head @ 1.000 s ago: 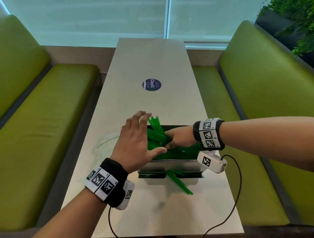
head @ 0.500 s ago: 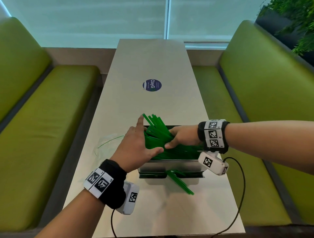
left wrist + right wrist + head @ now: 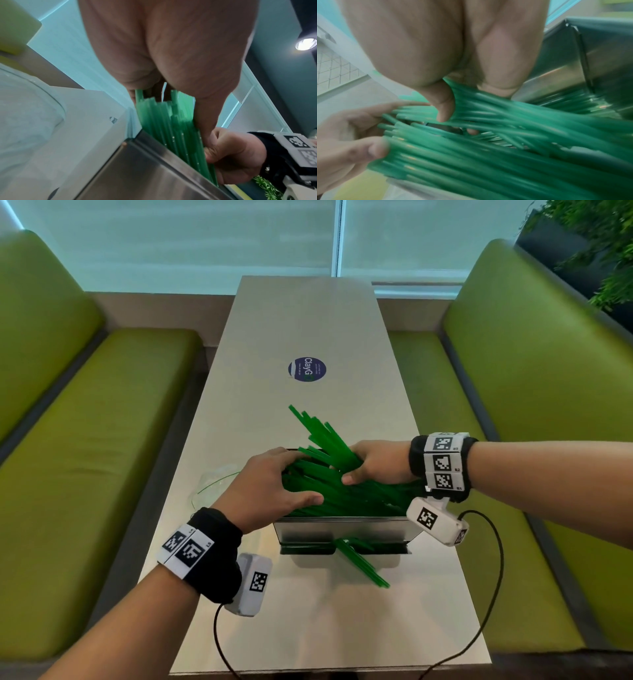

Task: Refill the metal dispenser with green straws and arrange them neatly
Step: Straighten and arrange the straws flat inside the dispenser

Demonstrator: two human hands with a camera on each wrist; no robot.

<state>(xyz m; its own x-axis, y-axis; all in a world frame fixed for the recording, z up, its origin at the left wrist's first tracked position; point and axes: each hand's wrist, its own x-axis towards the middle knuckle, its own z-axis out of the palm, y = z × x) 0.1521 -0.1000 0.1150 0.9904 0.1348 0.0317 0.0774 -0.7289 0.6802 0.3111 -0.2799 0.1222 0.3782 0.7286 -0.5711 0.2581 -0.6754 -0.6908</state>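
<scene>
A metal dispenser (image 3: 342,530) stands on the table, its open top full of green straws (image 3: 342,494). One bundle fans up and out toward the far left (image 3: 315,433). My right hand (image 3: 352,465) grips that bundle, thumb across it (image 3: 445,108). At the straws' left ends my left hand (image 3: 294,481) holds the stack between its thumb (image 3: 373,148) and curled fingers. In the left wrist view the thumb runs down the straws (image 3: 168,121) above the steel wall (image 3: 145,169). A few straws (image 3: 363,566) stick out of the front slot onto the table.
A crumpled clear plastic bag (image 3: 212,484) lies on the table left of the dispenser. A round blue sticker (image 3: 307,369) sits farther back. Green benches (image 3: 102,440) flank the table. A black cable (image 3: 493,577) from the wrist camera loops over the near right corner.
My left hand dropped from an open hover above the dispenser onto the straws' left ends and closed on them. The right hand raised its bundle, which now fans higher to the far left.
</scene>
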